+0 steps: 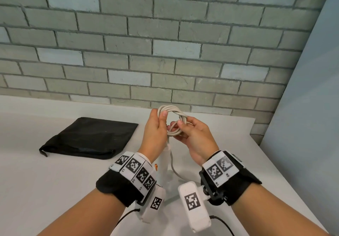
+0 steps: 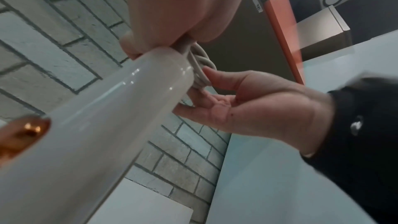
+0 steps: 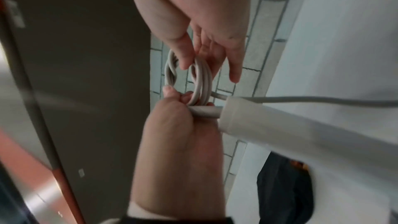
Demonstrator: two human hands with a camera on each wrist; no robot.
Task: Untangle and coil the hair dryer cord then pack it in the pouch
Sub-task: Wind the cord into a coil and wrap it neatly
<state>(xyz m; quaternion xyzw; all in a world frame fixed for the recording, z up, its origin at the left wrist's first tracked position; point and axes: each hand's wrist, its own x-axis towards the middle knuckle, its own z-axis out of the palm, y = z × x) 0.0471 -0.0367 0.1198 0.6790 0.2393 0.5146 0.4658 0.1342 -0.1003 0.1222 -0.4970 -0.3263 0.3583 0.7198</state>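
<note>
Black pouch [image 1: 88,137] lies flat on the white desk [image 1: 45,184], far left, well apart from both hands, mouth end toward the camera. Brick wall [image 1: 165,43] behind the desk.

Left hand [image 1: 155,127] raised above the desk near centre, fingers [image 1: 163,115] and thumb curled round the left side of the coiled cord [image 1: 173,112]; thumb tip presses on the loops. In the left wrist view the same hand [image 2: 172,9] clamps the cord [image 2: 199,60] right at the top of the dryer [image 2: 112,108] handle.

Dryer [image 1: 167,155] hangs below the hands, white glossy handle pointing up to the coil, copper-coloured switch on its side; its body is mostly hidden behind the wrist bands. One loose strand runs down beside the handle.

Right hand [image 1: 192,135] just right of the coil, palm turned in, thumb and fingers [image 3: 234,67] lightly pinching the loops [image 3: 200,77] on the right and lower side; the rest of the fingers fairly straight, narrow gap. The coil is several loops, slightly twisted, held in the air between both hands.
</note>
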